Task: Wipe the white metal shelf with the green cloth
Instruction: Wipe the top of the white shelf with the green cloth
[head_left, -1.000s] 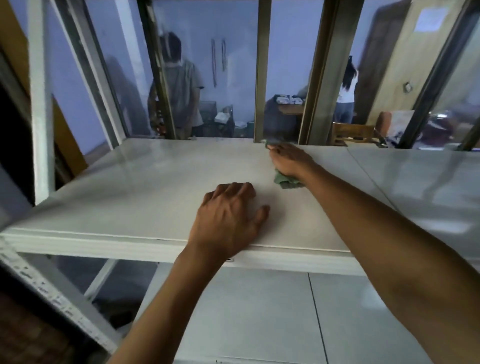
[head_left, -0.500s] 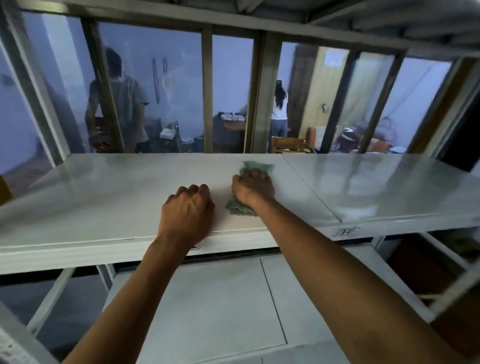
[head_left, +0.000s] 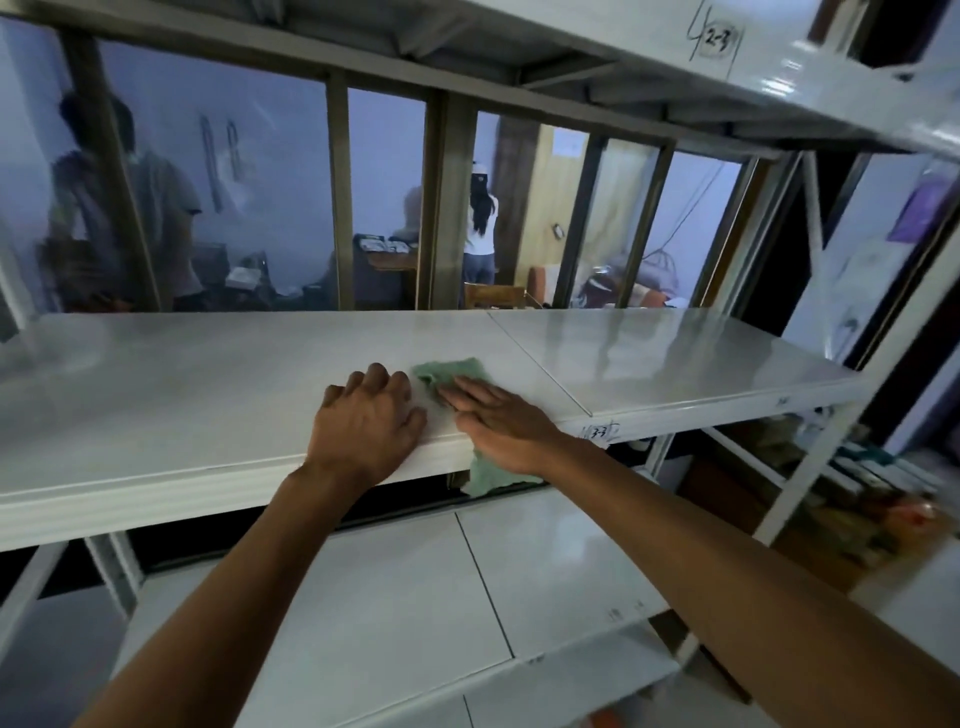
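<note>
The white metal shelf (head_left: 182, 384) runs across the view at chest height, with a seam right of centre. The green cloth (head_left: 449, 371) lies on it near the front edge, and one end hangs over the lip. My right hand (head_left: 498, 415) lies flat on the cloth with its fingers stretched out, pressing it down at the edge. My left hand (head_left: 366, 423) rests just left of it, fingers curled over the shelf's front part, holding nothing.
A lower white shelf (head_left: 395, 603) sits below and an upper shelf (head_left: 753, 67) overhead. A white upright post (head_left: 831, 415) stands at the right. Behind the glass panes (head_left: 260, 197) two people stand in another room. Cluttered items (head_left: 857, 483) lie at lower right.
My right hand has drawn the cloth from the back of the shelf to the front edge, and part now hangs over. The view has shifted rightward. My left hand stays on the front.
</note>
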